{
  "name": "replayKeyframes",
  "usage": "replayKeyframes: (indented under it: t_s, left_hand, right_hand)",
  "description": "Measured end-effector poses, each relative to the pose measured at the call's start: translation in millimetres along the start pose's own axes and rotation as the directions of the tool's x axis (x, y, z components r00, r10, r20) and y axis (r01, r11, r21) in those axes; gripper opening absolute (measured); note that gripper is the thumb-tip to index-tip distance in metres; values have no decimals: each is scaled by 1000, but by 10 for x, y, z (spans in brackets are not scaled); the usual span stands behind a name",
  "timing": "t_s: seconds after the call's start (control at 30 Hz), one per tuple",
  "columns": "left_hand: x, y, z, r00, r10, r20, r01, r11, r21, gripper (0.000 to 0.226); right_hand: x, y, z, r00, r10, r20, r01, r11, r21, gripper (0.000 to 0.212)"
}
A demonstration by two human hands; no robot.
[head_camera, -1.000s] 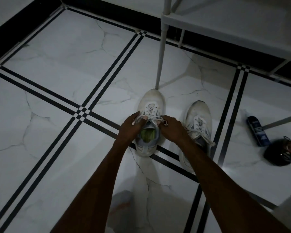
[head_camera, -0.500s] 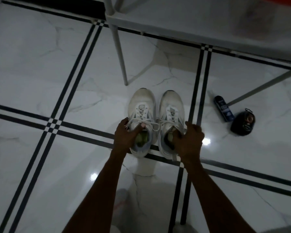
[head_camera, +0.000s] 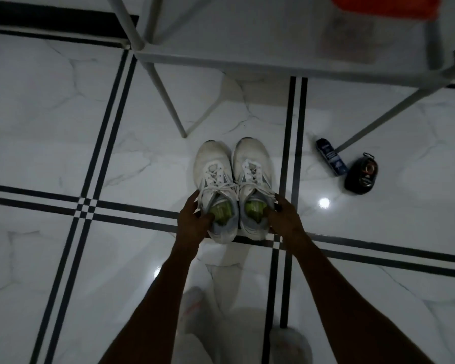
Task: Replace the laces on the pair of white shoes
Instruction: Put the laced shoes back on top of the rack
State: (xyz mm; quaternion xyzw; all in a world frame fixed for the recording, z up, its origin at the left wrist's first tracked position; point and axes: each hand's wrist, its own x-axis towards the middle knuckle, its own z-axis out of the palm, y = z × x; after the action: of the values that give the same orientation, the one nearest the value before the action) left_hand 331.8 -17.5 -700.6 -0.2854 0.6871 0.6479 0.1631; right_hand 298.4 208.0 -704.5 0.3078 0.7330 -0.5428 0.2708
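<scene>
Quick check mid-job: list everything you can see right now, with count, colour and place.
shoes: 2, white with green insoles, side by side on the floor, toes pointing away, laced
floor: 1, white marble tiles with black stripes
table: 1, white, legs and edge above the shoes
red thing: 1, red, top right on the table, blurred
bottle: 1, dark blue, lying on the floor right of the shoes
pouch: 1, black, rounded, just right of the bottle
left hand: 1, grip on the left shoe's collar
right hand: 1, grip on the right shoe's collar
</scene>
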Motion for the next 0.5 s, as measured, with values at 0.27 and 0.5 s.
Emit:
replayKeyframes:
  t_s: [0.27, 0.5]
  left_hand:
    - [-912, 854, -175, 997, 64, 41, -65, 998, 23, 87]
    - [-2090, 2094, -299, 988, 147, 35, -150, 984, 95, 77]
  right_hand:
    - [-965, -534, -421, 1000, -4, -10, 4, 999, 37, 35]
    - [-2442, -1401, -946, 999, -51, -6, 52, 991, 122, 39]
